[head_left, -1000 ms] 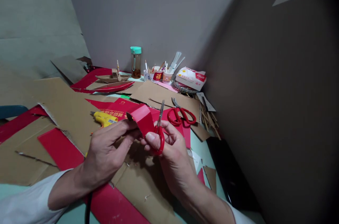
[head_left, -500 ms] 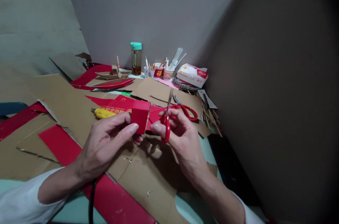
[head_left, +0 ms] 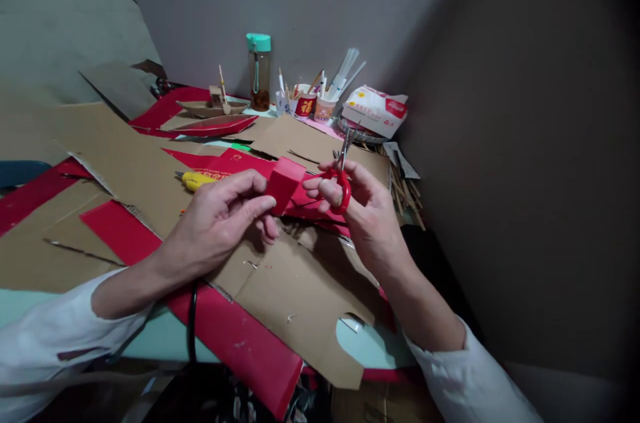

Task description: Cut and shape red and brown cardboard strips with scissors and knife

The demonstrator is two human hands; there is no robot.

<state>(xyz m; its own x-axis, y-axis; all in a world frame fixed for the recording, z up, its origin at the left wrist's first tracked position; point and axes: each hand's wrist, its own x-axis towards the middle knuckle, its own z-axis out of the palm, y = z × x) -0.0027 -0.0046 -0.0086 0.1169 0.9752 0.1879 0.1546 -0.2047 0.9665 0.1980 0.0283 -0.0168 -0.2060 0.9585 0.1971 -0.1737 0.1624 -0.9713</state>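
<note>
Between the thumb and fingers of my left hand [head_left: 233,216] is a folded piece of red cardboard [head_left: 286,186], bent into a small box-like shape. My right hand [head_left: 367,203] has its thumb through a handle of the red-handled scissors [head_left: 343,186]; their blades point up and away, apart from the cardboard. Both hands are above brown cardboard sheets [head_left: 290,276]. Just beyond my left hand lies a yellow-handled tool [head_left: 196,180], partly hidden. Large red sheets [head_left: 220,163] with printing lie behind the held piece.
Cardboard pieces and a red strip [head_left: 240,336] cover much of the pale green table [head_left: 160,339]. At the back stand a model boat [head_left: 213,107], a bottle [head_left: 259,73], paper cups [head_left: 306,105] with pens and sticks, and a white box [head_left: 375,109]. Thin sticks [head_left: 407,193] lie right.
The view has tilted down. My left hand has turned the red cardboard piece, tipping it rightward. My right hand has drawn the scissors a little away from it to the right.
</note>
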